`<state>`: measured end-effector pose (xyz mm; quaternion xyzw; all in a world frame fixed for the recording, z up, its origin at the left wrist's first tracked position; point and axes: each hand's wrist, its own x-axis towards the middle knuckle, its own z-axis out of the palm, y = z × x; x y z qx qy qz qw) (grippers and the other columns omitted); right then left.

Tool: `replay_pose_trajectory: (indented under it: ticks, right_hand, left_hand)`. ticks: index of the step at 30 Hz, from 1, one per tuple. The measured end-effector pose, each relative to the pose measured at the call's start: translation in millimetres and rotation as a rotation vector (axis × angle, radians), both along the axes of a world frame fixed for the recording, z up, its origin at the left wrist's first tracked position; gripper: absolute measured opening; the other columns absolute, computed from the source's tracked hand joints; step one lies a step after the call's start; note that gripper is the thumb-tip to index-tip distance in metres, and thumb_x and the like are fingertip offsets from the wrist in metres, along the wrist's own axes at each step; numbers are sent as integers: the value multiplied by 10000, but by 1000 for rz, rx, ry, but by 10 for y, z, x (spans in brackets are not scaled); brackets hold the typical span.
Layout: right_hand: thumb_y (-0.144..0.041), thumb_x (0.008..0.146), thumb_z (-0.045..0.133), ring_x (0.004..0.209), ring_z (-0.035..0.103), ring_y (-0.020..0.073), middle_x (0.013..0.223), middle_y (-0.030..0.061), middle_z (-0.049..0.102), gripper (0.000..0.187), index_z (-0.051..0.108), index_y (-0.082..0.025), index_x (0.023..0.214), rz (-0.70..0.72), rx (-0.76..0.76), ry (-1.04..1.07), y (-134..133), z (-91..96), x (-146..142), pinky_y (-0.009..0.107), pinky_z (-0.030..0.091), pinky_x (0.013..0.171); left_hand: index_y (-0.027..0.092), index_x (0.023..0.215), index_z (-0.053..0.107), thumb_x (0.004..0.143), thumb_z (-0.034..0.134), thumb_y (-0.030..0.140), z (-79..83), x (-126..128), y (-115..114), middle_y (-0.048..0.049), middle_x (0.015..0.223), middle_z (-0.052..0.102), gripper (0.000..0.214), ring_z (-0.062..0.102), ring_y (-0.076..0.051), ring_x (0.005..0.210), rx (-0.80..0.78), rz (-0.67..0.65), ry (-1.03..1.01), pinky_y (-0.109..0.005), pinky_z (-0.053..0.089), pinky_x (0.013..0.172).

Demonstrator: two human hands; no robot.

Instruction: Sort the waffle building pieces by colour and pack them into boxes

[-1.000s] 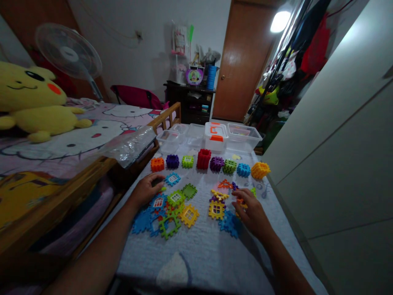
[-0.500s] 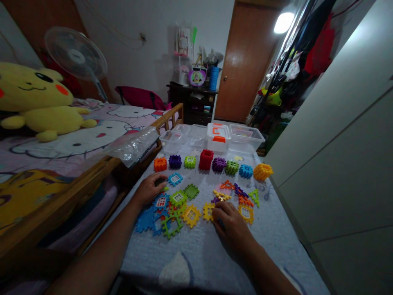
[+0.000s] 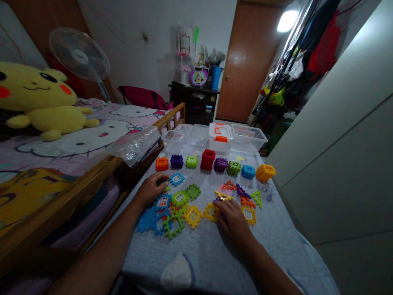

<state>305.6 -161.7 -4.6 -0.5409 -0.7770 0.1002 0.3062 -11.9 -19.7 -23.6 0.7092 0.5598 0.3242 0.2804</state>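
My left hand (image 3: pixel 153 187) rests at the left of the table, open, its fingers stretched toward a blue window tile (image 3: pixel 177 179). A bit of light green shows by its fingertips. My right hand (image 3: pixel 231 215) is open, fingertips over a purple piece (image 3: pixel 216 200) that they partly cover. Beside its thumb lies a yellow square tile (image 3: pixel 210 212), partly hidden. A yellow triangular piece (image 3: pixel 224 196) lies just beyond the fingers. Between the hands are a green window tile (image 3: pixel 179 198), a yellow window tile (image 3: pixel 193 216), a green frame (image 3: pixel 173 226) and overlapping blue tiles (image 3: pixel 146 220).
Behind the pieces stand coloured stacks, including a tall red one (image 3: pixel 208 159) and a yellow one (image 3: pixel 265 173). Clear plastic boxes (image 3: pixel 248 135) line the table's far end. Right of my right hand lie orange, purple and green triangles and a yellow window tile (image 3: pixel 248 215).
My right hand has shifted slightly forward, and more of the yellow tile beside it shows. My left hand stays in place. The whole view has moved slightly.
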Motion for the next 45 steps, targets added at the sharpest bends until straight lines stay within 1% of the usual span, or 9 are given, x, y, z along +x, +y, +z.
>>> replay_pose_trajectory:
  ticks: [6,13,18,21,23,31,36,39,45]
  right_hand:
    - [-186,933,491,1075,555,284,1191,108,656,363,578,-230,1283,-1,38,-161,27,-24,-41,494,467,942]
    - [-206,951,460,1130,536,278,1232,84,659,349,560,-236,1284,-31,42,-119,47,8,100,487,425,985]
    - [-127,885,440,1070,556,273,1134,112,660,325,645,-192,1128,-318,100,-136,140,14,467,481,440,952]
    - [-158,859,481,1067,555,308,1173,137,644,313,667,-179,1110,-525,27,-241,169,-65,585,510,447,907]
    - [-171,855,486,1089,554,327,1225,158,628,341,661,-163,1148,-581,-26,-285,175,-129,585,518,446,896]
    - [-158,891,391,1146,557,241,1235,125,620,364,621,-164,1173,-309,80,-51,161,-128,455,417,422,999]
    - [-128,817,432,930,595,241,946,101,656,236,648,-179,897,-464,47,-58,124,-35,604,392,461,871]
    - [-122,767,464,890,591,243,895,91,648,204,638,-185,854,-519,-12,-129,83,-32,702,391,455,851]
    - [-210,797,508,951,598,252,1013,106,645,235,646,-183,985,-368,-89,-131,28,-35,707,396,474,876]
  left_hand:
    - [187,976,705,727,589,478,-13,-7,12,-77,1065,700,400,641,-275,1011,20,-2,30,-390,504,921]
    - [171,989,702,732,584,483,-12,-8,9,-89,1074,696,421,642,-279,1017,13,-14,34,-388,504,922]
    - [183,961,715,720,593,492,7,-7,5,-78,1052,704,410,647,-282,989,18,6,41,-394,513,904]
    - [182,968,710,721,592,496,5,-5,7,-82,1068,698,417,644,-278,996,3,6,46,-385,520,891]
    - [180,977,705,723,587,492,1,-4,10,-83,1071,694,419,643,-274,999,-4,4,48,-378,520,892]
    - [190,956,710,724,586,486,5,-7,1,-69,1050,702,396,640,-276,1001,27,5,56,-383,502,920]
    - [186,962,709,727,587,482,-26,-29,18,-71,1049,703,397,642,-274,998,31,-4,61,-386,503,919]
    - [185,969,706,729,584,478,-38,-35,26,-79,1076,698,398,634,-279,1023,32,-5,66,-394,498,932]
    - [184,968,707,742,578,473,-41,-28,22,-83,1098,691,389,634,-279,1031,38,-13,62,-391,501,929]
